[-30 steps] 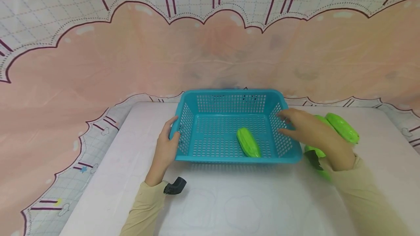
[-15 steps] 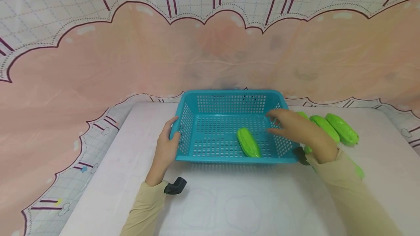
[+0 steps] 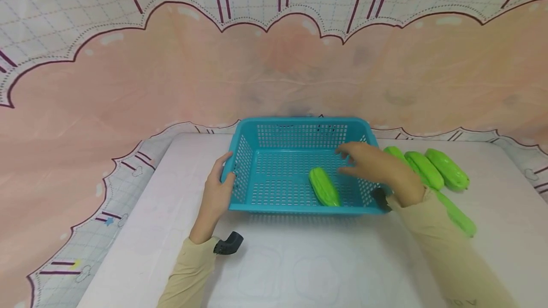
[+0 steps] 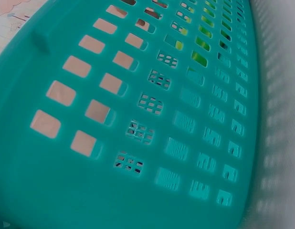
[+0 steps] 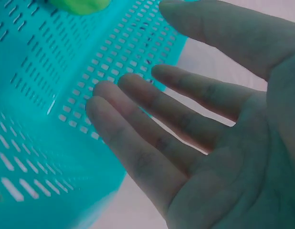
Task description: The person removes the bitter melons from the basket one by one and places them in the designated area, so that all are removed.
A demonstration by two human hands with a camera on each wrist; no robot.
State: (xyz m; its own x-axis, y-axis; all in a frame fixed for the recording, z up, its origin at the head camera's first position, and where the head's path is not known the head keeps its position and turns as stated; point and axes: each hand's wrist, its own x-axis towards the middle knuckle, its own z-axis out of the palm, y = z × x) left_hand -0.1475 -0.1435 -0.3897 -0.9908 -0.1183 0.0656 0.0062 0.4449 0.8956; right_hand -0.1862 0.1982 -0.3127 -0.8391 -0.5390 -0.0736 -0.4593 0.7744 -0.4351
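Observation:
In the head view my left hand [image 3: 219,188] grips the left rim of a blue plastic basket [image 3: 295,208], thumb on the inner side. One bright green, elongated, ribbed vegetable [image 3: 324,187] lies on the basket floor, right of the middle. My right hand [image 3: 372,163] is over the basket's right wall, fingers spread and reaching left above the inside. Seen from the right wrist, that hand [image 5: 200,129] has an empty palm and loosely extended fingers. The left wrist view is filled by the perforated basket wall [image 4: 57,181], with green showing through its holes.
Several similar green vegetables [image 3: 447,169] lie on the white table [image 3: 295,270] to the right of the basket, partly behind the right forearm. A patterned pink cloth [image 3: 282,75] hangs behind the table. A black wrist device [image 3: 229,243] sits by the left sleeve.
My right hand has moved left, from the basket's right rim to above its inside, uncovering more of the vegetables on the right. The left hand, basket and vegetable inside have stayed put.

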